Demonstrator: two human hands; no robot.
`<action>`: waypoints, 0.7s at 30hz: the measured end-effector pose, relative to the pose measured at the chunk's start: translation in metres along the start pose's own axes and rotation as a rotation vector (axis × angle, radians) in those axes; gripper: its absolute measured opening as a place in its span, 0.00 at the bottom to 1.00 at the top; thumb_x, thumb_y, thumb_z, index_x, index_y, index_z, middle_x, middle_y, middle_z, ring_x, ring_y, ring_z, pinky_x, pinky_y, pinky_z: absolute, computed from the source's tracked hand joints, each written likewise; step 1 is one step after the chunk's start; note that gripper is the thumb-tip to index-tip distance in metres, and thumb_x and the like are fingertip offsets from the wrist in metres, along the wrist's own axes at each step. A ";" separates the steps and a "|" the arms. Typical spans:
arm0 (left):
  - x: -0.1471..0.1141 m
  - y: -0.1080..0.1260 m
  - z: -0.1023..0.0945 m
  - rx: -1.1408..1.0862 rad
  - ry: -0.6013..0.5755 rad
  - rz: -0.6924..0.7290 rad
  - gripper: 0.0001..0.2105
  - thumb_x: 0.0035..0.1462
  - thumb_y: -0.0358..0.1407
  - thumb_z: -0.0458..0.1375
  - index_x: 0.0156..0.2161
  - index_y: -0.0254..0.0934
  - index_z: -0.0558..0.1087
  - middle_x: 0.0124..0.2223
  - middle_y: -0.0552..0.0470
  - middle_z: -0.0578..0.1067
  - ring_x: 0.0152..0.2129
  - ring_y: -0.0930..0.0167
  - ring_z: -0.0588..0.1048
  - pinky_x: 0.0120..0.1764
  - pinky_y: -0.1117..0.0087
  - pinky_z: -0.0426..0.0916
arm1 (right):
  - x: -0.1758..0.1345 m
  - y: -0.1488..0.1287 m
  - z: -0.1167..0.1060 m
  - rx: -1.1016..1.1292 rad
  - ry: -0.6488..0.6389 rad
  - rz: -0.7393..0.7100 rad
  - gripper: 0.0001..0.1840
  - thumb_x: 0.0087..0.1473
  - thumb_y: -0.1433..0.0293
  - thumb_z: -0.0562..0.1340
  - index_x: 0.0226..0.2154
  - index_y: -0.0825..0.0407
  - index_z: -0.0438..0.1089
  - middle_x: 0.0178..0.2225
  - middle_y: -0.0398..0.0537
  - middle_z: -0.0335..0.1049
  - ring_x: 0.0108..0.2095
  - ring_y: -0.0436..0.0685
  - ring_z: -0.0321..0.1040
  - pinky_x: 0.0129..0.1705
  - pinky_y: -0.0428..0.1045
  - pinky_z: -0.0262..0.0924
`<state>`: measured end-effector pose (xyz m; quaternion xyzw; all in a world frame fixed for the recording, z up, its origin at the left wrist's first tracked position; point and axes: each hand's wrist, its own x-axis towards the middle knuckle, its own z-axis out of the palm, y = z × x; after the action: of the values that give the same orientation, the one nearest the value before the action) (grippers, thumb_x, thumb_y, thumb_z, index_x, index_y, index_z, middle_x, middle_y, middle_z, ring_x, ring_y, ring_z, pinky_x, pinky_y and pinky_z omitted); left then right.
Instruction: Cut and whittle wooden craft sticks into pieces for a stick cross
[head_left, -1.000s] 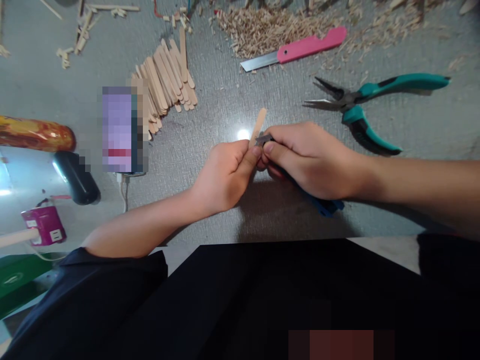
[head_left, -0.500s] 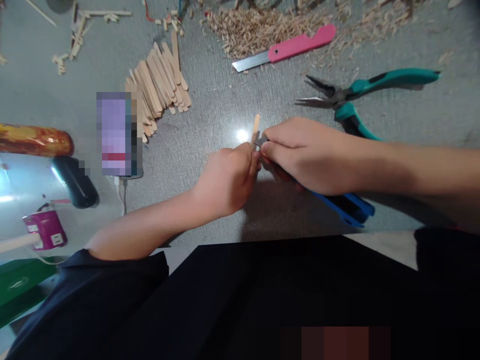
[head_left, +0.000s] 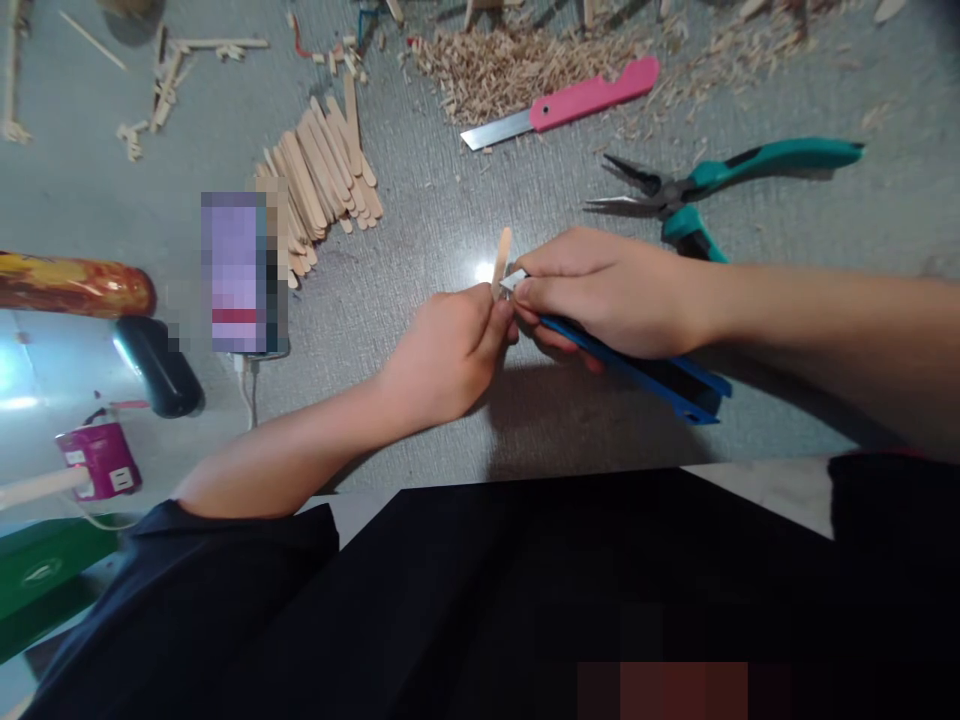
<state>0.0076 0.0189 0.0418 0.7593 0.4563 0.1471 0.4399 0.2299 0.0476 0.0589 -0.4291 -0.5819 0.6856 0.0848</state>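
My left hand point(head_left: 454, 350) is closed around the lower part of a wooden craft stick point(head_left: 503, 252), whose rounded end points up and away from me. In my right hand point(head_left: 592, 290) is a blue utility knife point(head_left: 637, 372), gripped close to its blade. The short blade sits against or right beside the stick, just above my left fingertips; exact contact is too small to tell. The knife's handle runs under my right palm and sticks out below the wrist. My fingers hide the stick's lower end.
A fanned pile of craft sticks point(head_left: 319, 180) lies left of centre, beside a phone point(head_left: 236, 270) with a cable. Beyond my hands are a pink knife point(head_left: 592, 100) with its blade out, wood shavings point(head_left: 510, 75) and open teal pliers point(head_left: 675, 195). A purple adapter point(head_left: 101, 460) sits far left.
My right hand has tilted, so the blade now catches the light and the knife's handle has swung upward. The stick has shifted slightly left, still in my left hand.
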 end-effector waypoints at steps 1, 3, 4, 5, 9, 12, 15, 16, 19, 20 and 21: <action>-0.001 -0.003 0.000 -0.074 0.004 0.008 0.30 0.83 0.62 0.49 0.37 0.42 0.76 0.30 0.50 0.78 0.28 0.67 0.76 0.33 0.63 0.67 | 0.000 0.003 0.000 0.026 -0.013 -0.023 0.26 0.81 0.75 0.58 0.27 0.49 0.70 0.16 0.38 0.66 0.14 0.50 0.64 0.20 0.47 0.58; -0.004 -0.008 0.001 -0.207 0.019 0.014 0.30 0.82 0.63 0.52 0.37 0.42 0.77 0.30 0.50 0.78 0.29 0.68 0.76 0.32 0.64 0.67 | 0.000 0.008 0.001 0.072 -0.018 -0.064 0.24 0.82 0.75 0.57 0.30 0.49 0.71 0.17 0.39 0.67 0.15 0.51 0.64 0.21 0.47 0.59; -0.005 -0.010 0.002 -0.265 0.027 0.011 0.29 0.81 0.64 0.54 0.37 0.43 0.77 0.30 0.51 0.78 0.28 0.68 0.75 0.30 0.64 0.66 | 0.000 0.010 0.001 0.091 -0.020 -0.077 0.24 0.82 0.74 0.57 0.31 0.49 0.72 0.18 0.39 0.68 0.15 0.51 0.64 0.22 0.47 0.60; -0.006 -0.012 0.003 -0.315 0.033 0.004 0.29 0.80 0.64 0.56 0.37 0.43 0.77 0.29 0.52 0.78 0.27 0.69 0.74 0.30 0.65 0.65 | 0.000 0.011 0.001 0.109 -0.021 -0.084 0.23 0.83 0.73 0.58 0.32 0.49 0.73 0.19 0.39 0.69 0.16 0.51 0.65 0.22 0.47 0.61; -0.006 -0.015 0.006 -0.468 0.022 -0.006 0.27 0.78 0.63 0.60 0.37 0.43 0.78 0.26 0.54 0.75 0.22 0.72 0.70 0.27 0.65 0.65 | -0.001 0.013 0.001 0.178 -0.025 -0.108 0.21 0.82 0.73 0.58 0.34 0.50 0.74 0.22 0.40 0.71 0.18 0.50 0.66 0.21 0.46 0.62; -0.004 -0.014 0.007 -0.569 0.024 0.002 0.26 0.77 0.62 0.63 0.36 0.42 0.79 0.25 0.55 0.73 0.19 0.74 0.66 0.24 0.66 0.62 | -0.001 0.015 -0.001 0.233 -0.047 -0.159 0.21 0.83 0.71 0.60 0.33 0.50 0.74 0.22 0.39 0.71 0.18 0.49 0.65 0.19 0.44 0.60; -0.003 -0.014 0.007 -0.653 0.018 0.004 0.25 0.76 0.59 0.66 0.35 0.40 0.80 0.24 0.56 0.71 0.18 0.76 0.63 0.22 0.68 0.57 | 0.000 0.018 -0.002 0.253 -0.073 -0.183 0.21 0.84 0.66 0.62 0.35 0.51 0.75 0.23 0.39 0.71 0.19 0.49 0.66 0.21 0.44 0.63; -0.002 -0.014 0.007 -0.673 0.015 0.011 0.25 0.76 0.58 0.67 0.35 0.40 0.80 0.23 0.56 0.70 0.18 0.76 0.61 0.21 0.69 0.56 | 0.000 0.019 -0.003 0.258 -0.080 -0.187 0.21 0.84 0.65 0.63 0.35 0.51 0.75 0.23 0.39 0.71 0.19 0.49 0.67 0.22 0.44 0.63; 0.000 -0.014 0.007 -0.714 0.008 0.035 0.24 0.76 0.57 0.67 0.35 0.40 0.80 0.22 0.58 0.67 0.17 0.78 0.59 0.20 0.70 0.54 | 0.000 0.022 -0.004 0.279 -0.100 -0.204 0.21 0.84 0.59 0.65 0.37 0.52 0.76 0.24 0.39 0.71 0.20 0.49 0.67 0.22 0.43 0.63; 0.000 -0.014 0.007 -0.722 0.004 0.039 0.24 0.76 0.57 0.67 0.35 0.40 0.80 0.22 0.58 0.66 0.16 0.78 0.58 0.20 0.70 0.53 | 0.000 0.022 -0.004 0.284 -0.104 -0.208 0.22 0.84 0.58 0.66 0.37 0.52 0.76 0.25 0.39 0.71 0.21 0.49 0.66 0.22 0.43 0.63; 0.000 -0.014 0.007 -0.728 -0.002 0.042 0.25 0.76 0.58 0.67 0.35 0.40 0.80 0.21 0.59 0.65 0.16 0.78 0.58 0.21 0.70 0.54 | 0.000 0.023 -0.005 0.285 -0.104 -0.210 0.22 0.83 0.57 0.66 0.37 0.52 0.77 0.25 0.39 0.71 0.21 0.48 0.66 0.22 0.43 0.63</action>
<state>0.0046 0.0181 0.0267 0.5623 0.3579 0.3085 0.6786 0.2414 0.0442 0.0393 -0.3134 -0.5241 0.7699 0.1855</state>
